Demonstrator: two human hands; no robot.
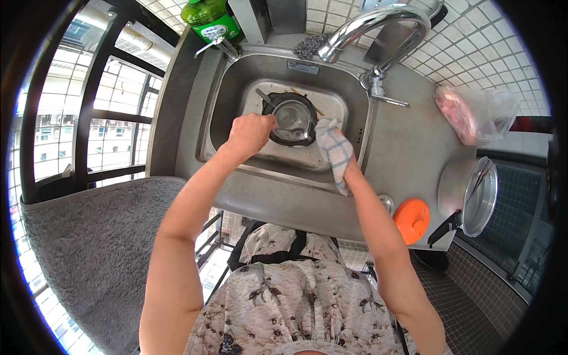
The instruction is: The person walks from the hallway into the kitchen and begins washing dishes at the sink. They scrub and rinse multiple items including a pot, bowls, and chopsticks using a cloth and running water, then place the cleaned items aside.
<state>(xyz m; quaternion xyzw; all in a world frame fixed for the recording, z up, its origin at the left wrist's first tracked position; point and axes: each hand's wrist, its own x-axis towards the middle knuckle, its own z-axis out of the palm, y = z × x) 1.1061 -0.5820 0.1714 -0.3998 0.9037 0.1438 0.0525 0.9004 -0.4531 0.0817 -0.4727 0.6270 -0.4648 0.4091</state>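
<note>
My left hand (253,135) is over the sink's left half, its fingers closed on the near-left rim of a clear round bowl (293,119). Glass or plastic, I cannot tell which. Under the bowl lies a dark, round-edged vessel (312,103) on the floor of the steel sink (262,157). A utensil handle (262,95) juts out at its upper left, and thin wooden sticks, likely chopsticks (319,112), show behind it. To the right, a white cloth with blue checks (336,148) covers most of my right hand (348,155), which holds it beside the bowl.
A chrome faucet (377,22) arches over the back right. Behind the sink sit a grey scourer (310,46) and a green detergent bottle (215,22). Rightward are bagged raw meat (459,115), a metal pot (455,186) and an orange lid (412,220). A grey towel (97,248) hangs left.
</note>
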